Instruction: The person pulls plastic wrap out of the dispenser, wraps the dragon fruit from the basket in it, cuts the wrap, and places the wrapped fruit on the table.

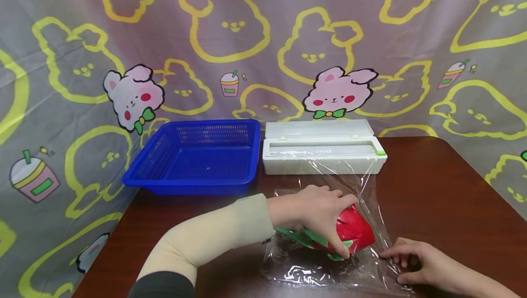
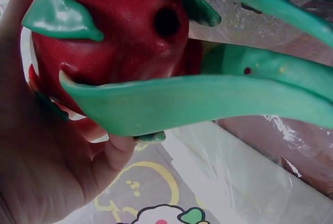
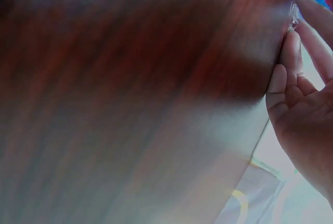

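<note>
Left hand round a red fruit, right hand at the edge of the wrap

The left hand [image 1: 319,209] reached in palm down, its arm bent at the elbow in a cream sleeve [image 1: 218,234]. It was opened wide round the fruit [image 1: 356,229], thumb on the near side and fingers on the far side, and gripped it. The right hand [image 1: 420,261] came in low from the right on a bare forearm; its thumb and forefinger were nearly closed, pinching the edge of the clear wrap [image 1: 304,270], with the other fingers curled in.

The fruit was over the wrap, in front of the box [image 1: 288,166]. It was round, red and shiny, with one dark round spot and green leaves [image 2: 156,104]: three long ones and at least three short ones showed in the left wrist view. The long leaves trailed to the left.

There was one fruit and one sheet of wrap, creased and glossy, running from the box toward the near side of the table [image 1: 444,197]. One white box stood behind, its single lid [image 1: 319,129] raised, with a small green piece [image 1: 381,153] at its right end. Just left of it sat one blue basket [image 1: 189,183]. Behind everything hung a grey curtain [image 1: 271,74] printed with yellow outlines and pink cups.
</note>
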Demonstrator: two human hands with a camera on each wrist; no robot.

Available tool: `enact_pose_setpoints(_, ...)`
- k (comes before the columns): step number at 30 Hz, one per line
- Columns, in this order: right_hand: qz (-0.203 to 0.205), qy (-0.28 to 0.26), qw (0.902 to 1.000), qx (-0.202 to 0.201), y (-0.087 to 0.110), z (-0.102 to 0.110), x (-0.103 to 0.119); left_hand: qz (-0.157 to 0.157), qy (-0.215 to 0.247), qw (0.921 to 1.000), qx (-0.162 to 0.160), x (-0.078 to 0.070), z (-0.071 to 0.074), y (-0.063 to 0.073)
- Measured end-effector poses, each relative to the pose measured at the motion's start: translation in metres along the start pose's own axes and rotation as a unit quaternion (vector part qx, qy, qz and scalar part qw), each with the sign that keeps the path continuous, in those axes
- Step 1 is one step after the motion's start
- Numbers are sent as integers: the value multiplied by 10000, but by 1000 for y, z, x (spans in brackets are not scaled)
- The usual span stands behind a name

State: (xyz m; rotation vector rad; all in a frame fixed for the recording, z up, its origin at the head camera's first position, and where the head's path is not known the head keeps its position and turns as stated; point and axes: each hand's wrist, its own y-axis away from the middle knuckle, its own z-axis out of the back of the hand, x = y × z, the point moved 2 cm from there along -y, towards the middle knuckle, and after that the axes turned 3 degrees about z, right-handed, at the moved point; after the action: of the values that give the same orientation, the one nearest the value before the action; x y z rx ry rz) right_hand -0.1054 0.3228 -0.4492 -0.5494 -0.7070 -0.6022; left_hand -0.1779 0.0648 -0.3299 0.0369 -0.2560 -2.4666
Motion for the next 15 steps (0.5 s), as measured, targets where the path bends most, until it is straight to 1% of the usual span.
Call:
enact_pose_setpoints(3, 58, 109, 9999, -3, -1, 0, -1, 26, -58, 10000, 36, 0, -2, -1)
enact_pose_setpoints(10, -36, -135, 9999, 76, -1, 1, -1, 44, 6, 9998, 196, -3, -7, -5)
enact_pose_setpoints(15, -18, -94, 9999, 30, -1, 0, 0, 100, 39, 9997, 205, -3, -9, -9)
